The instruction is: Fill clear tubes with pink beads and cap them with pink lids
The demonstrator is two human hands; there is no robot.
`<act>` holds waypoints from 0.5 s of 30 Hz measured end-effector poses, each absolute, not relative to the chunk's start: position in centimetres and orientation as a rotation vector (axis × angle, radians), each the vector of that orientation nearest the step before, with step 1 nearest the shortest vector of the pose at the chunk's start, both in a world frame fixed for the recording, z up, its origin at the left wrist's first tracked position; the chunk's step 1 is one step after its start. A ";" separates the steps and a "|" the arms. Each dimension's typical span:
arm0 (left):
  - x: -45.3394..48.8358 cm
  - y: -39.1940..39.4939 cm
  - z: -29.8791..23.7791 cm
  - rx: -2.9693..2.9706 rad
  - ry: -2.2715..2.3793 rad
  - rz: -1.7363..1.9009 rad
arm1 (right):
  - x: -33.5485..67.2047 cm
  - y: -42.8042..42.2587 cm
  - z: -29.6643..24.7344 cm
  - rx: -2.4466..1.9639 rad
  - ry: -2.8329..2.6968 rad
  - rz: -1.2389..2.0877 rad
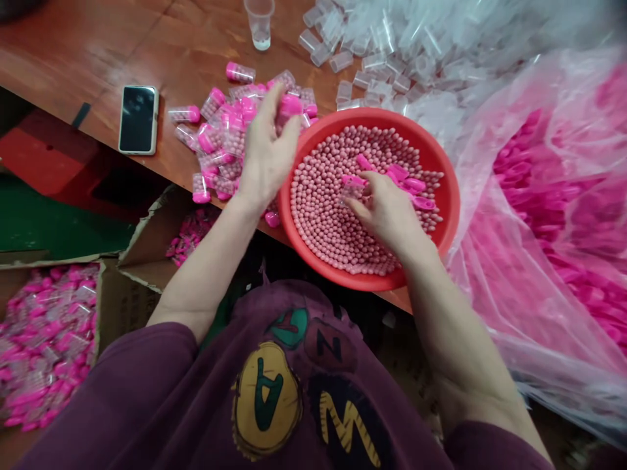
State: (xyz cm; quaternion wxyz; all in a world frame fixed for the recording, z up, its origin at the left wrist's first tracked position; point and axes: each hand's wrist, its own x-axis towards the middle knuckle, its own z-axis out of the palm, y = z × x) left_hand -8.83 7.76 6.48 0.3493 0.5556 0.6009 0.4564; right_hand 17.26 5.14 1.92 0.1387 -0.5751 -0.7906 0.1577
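Note:
My left hand is over a heap of small clear tubes with pink caps and pink beads inside. Its thumb and fingers are closed around one pink-capped tube. My right hand is inside a red basin, above a bed of pink beads. Between its thumb and fingers is a clear tube with pink at its upper end; the fingers partly hide it. Several loose pink caps lie on the beads beside that hand.
A phone and a clear plastic cup are on the wooden table. Empty clear tubes are piled at the back right. A bag of pink caps sits right of the basin. Cardboard boxes with pink-capped tubes stand lower left.

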 end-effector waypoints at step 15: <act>-1.5 4.2 4.4 2.445 1.157 0.091 | 17.8 3.7 2.5 -1.573 -1.510 1.600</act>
